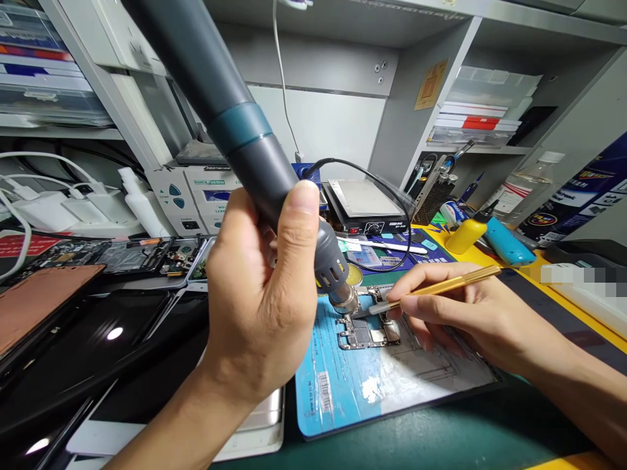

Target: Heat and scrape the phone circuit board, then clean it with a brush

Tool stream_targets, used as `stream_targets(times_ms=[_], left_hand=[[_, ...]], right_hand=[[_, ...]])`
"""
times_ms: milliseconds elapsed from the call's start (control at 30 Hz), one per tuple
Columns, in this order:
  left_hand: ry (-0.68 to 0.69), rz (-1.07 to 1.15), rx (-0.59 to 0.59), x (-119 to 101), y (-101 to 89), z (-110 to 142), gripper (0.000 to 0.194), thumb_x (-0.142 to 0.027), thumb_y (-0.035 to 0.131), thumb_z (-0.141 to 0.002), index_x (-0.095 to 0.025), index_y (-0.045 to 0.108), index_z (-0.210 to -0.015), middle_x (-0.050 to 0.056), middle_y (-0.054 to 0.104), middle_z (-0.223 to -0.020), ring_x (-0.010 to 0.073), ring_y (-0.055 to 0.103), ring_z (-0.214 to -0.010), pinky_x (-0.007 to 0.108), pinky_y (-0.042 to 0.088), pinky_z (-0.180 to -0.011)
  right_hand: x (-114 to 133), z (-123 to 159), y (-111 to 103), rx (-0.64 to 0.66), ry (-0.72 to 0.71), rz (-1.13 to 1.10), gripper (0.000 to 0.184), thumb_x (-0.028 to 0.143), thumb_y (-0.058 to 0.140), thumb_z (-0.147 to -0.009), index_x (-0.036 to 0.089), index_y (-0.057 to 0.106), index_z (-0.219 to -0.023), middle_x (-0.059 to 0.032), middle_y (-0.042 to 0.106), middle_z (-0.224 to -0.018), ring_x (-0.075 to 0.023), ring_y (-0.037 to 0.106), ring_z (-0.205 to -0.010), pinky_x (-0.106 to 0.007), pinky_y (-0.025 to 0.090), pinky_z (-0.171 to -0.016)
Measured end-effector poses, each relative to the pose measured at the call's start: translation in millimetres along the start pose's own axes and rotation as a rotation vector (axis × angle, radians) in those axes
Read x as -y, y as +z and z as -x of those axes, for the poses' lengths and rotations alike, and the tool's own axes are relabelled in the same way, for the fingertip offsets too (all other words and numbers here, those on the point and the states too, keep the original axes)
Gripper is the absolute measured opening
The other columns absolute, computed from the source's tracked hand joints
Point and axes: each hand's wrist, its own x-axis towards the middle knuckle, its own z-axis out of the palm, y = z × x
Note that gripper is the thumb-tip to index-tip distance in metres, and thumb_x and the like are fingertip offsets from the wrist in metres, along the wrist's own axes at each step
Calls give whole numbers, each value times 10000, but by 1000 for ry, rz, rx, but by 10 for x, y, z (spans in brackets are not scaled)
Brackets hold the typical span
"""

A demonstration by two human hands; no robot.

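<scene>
My left hand (267,287) is wrapped round the dark grey handle of a hot air gun (249,163), whose metal nozzle points down at a phone circuit board (363,333). Between the thumb and fingers of my right hand (455,303) is a gold-handled craft knife (443,285); its tip is at the board, close beside the nozzle. Whether the tip touches the board I cannot tell. Under the board lies a blue and white pad (337,418) with a printed barcode. The nozzle covers the board's upper left part.
Several phones and phone parts (112,333) lie on the left. A hot air station (210,196) and a small heating plate (365,202) stand behind. A black cable (392,183) arches beyond the board. Bottles, including a yellow bottle (465,235), stand at the right.
</scene>
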Motion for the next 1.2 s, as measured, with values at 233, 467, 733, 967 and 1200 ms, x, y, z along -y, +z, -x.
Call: stream_targets(times_ms=[233,467,733,967,1200], left_hand=[[23,-38,-11,11,-2,0,315,-509,552,-993,-232,688,-927,16,704,-831,145,653,-739,249,487,-522],[20,-71,-4,12,-8,4,288,-482,546,-1002,-235,681,-940,7,712,-852,142,662,-747,240,530,-554],[53,-99,-4,24,-20,-8,285,-463,541,-1005,-228,679,-922,-11,716,-840,125,669,-757,204,559,-645],[48,-109,6,12,-27,-9,277,-447,540,-1010,-222,677,-925,-10,705,-831,124,672,-750,203,555,-617],[47,-113,-4,13,-5,-20,269,-438,542,-1008,-224,675,-913,-9,700,-826,133,668,-749,212,550,-578]], right_hand=[[33,7,5,1,9,-11,279,464,771,-786,190,762,-842,-39,673,-547,-81,429,-373,-166,322,-348],[27,-11,19,-14,16,-21,294,476,789,-757,197,769,-847,-39,672,-537,-89,437,-367,-176,332,-347],[20,8,0,-5,8,-9,273,464,779,-769,200,772,-842,-47,680,-558,-100,446,-382,-186,331,-350],[7,-26,13,-3,5,-16,269,465,781,-763,206,773,-833,-54,689,-578,-110,465,-396,-187,329,-347],[-20,-7,-12,13,-7,-20,270,475,786,-781,214,772,-847,-34,674,-549,-98,470,-395,-164,344,-348]])
